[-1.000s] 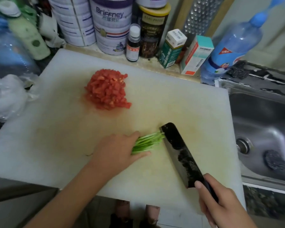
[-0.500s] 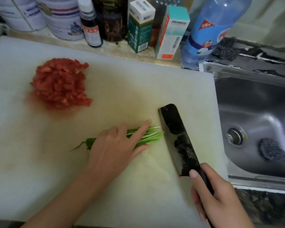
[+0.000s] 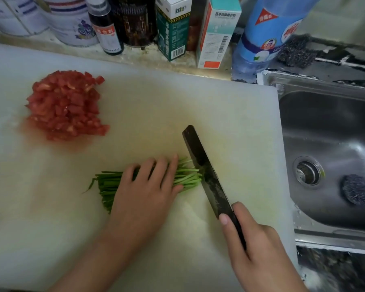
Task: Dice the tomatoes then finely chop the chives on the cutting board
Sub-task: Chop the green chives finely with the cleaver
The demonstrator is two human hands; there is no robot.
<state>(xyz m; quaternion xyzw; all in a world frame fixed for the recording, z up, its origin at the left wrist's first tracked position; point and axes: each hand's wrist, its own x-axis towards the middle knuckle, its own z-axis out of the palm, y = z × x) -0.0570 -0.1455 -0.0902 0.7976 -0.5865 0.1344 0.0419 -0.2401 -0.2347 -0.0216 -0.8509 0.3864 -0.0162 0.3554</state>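
The left hand point(image 3: 148, 186) lies over the bunch of chives point(image 3: 110, 186) near the middle of the white cutting board point(image 3: 219, 114), fingers point(image 3: 162, 167) laid fairly straight across the stalks and pressing them down. The right hand point(image 3: 259, 245) is wrapped round the handle of a dark cleaver point(image 3: 202, 171), whose blade meets the chive tips. The diced tomatoes point(image 3: 65, 106) sit in a wet heap at the board's far left, well apart from the chives. A steel sink point(image 3: 335, 144) lies just to the right.
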